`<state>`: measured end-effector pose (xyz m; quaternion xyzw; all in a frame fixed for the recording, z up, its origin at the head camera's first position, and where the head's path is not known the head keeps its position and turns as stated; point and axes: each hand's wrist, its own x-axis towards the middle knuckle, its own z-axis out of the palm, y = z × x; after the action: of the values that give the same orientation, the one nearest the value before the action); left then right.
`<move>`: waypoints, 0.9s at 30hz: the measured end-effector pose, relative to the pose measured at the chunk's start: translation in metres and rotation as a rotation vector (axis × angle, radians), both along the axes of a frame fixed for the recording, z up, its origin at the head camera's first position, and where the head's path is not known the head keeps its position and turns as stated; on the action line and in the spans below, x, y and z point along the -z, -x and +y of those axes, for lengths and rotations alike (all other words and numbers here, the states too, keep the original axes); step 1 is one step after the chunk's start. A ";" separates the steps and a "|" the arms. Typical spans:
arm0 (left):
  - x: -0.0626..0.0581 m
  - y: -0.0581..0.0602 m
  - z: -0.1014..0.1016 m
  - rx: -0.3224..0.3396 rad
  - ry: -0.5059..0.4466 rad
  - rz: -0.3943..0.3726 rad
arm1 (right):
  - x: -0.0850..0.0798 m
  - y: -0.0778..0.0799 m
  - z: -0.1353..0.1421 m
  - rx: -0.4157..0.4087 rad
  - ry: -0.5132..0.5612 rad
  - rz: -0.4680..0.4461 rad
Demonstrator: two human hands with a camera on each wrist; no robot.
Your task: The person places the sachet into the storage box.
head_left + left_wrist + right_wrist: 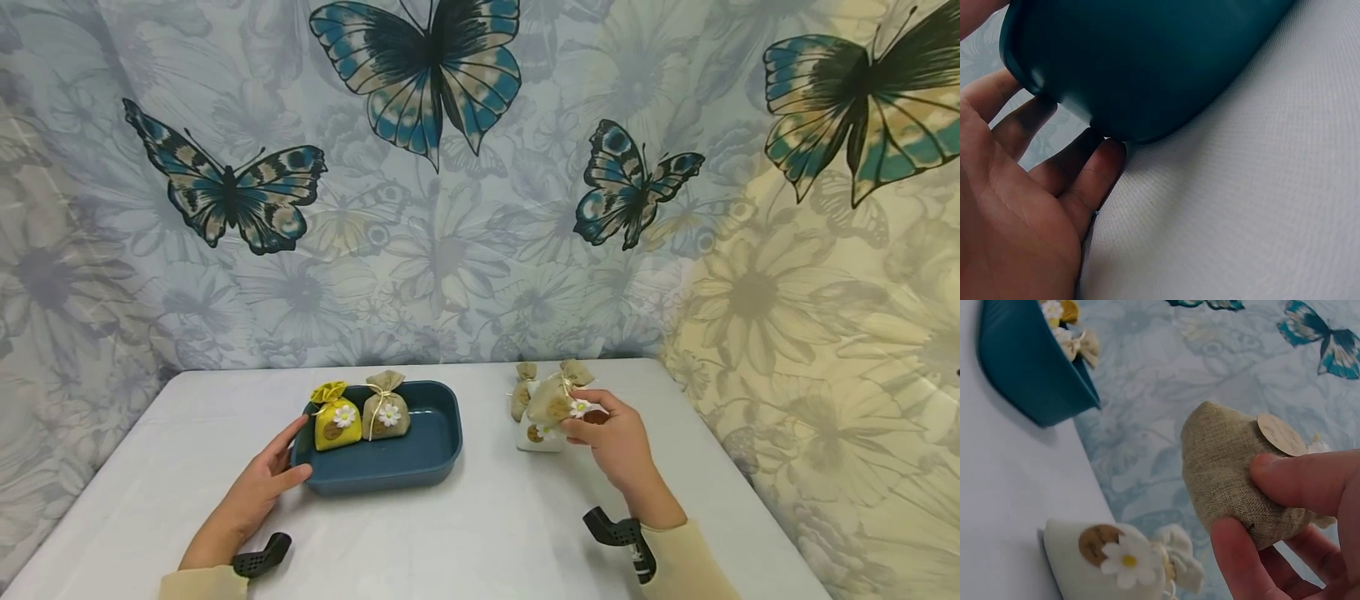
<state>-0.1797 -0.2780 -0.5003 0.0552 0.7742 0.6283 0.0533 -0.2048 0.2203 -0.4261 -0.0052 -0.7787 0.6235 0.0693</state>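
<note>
Apparently mid-loading: pinched beige pouch-shaped burlap sachet (551, 401) in right hand (617, 437), right of glossy dark-blue rectangular tray (423, 454); rested left hand (262, 485) open-fingered against tray's left end. Probably needed carrying leftward over rim.

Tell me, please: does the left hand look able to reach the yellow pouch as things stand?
Probably yes: the left hand touches the blue tray at its left end, the yellow pouch sits just inside, and only the rim appears between.
</note>
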 end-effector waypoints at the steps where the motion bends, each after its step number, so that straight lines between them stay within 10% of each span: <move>1: 0.000 0.000 0.001 -0.004 0.005 -0.005 | 0.000 0.000 -0.002 -0.005 -0.009 0.001; 27: -0.001 0.000 0.001 -0.001 0.005 -0.015 | -0.023 0.052 -0.126 -0.314 -0.206 -0.005</move>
<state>-0.1801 -0.2774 -0.4992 0.0499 0.7754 0.6267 0.0590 -0.2570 0.0947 -0.4027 0.1219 -0.8299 0.5435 -0.0308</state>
